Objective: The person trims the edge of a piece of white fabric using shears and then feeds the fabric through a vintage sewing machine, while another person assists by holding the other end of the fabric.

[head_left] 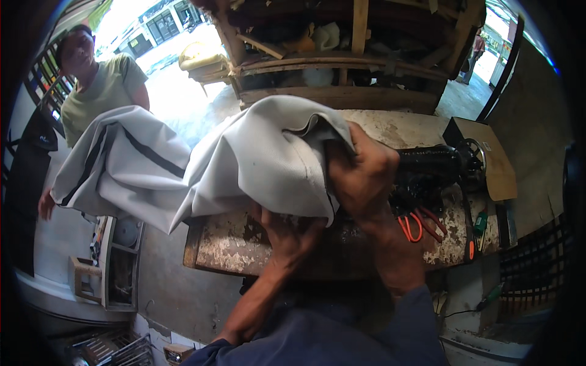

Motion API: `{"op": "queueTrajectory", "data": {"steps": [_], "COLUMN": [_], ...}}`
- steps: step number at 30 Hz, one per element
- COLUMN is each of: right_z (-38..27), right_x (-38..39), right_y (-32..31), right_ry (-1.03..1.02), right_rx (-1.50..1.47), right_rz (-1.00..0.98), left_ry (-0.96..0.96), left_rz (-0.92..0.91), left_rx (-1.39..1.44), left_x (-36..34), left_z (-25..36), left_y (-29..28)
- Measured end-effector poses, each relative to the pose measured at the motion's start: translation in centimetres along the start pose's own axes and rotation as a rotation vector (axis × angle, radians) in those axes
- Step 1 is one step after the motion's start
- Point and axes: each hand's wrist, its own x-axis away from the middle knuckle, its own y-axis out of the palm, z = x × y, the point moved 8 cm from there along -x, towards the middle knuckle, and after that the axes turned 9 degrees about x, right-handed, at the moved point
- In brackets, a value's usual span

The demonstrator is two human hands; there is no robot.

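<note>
A large piece of pale grey, sheet-like fabric (256, 158) with dark stripes hangs bunched in front of me, held above the worn table (226, 244). My right hand (365, 174) grips its folded right end, with the fingertips hidden by the fabric. Below, my left hand (288, 236) holds the lower edge from underneath; its fingers are partly covered. Just right of my right hand stands a black sewing machine (427, 161) with a handwheel (475, 158).
Red-handled tools (410, 227) and a green-handled screwdriver (481, 221) lie on the table's right side. A cardboard box (497, 165) stands behind the handwheel. A wooden frame (342, 94) rises beyond the table. Another person (104, 91) stands at the far left.
</note>
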Motion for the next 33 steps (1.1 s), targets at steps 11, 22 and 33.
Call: {"op": "queueTrajectory", "data": {"steps": [11, 22, 33], "right_z": [1.8, 1.1, -0.7], "right_x": [-1.2, 28.5, 30.2], "right_y": [-0.7, -5.6, -4.9], "right_ry": [-0.038, 0.127, 0.170], "right_rx": [-0.056, -0.297, -0.311], "right_rz": [0.037, -1.046, -0.825], "left_ry": [-0.416, -0.123, 0.406], "left_rz": [-0.101, -1.799, -1.470], "left_rx": [0.081, 0.067, -0.120], "left_x": [-1.7, -2.2, -1.2], "left_z": [-11.5, 8.0, 8.8], "left_y": [8.3, -7.8, 6.7]}}
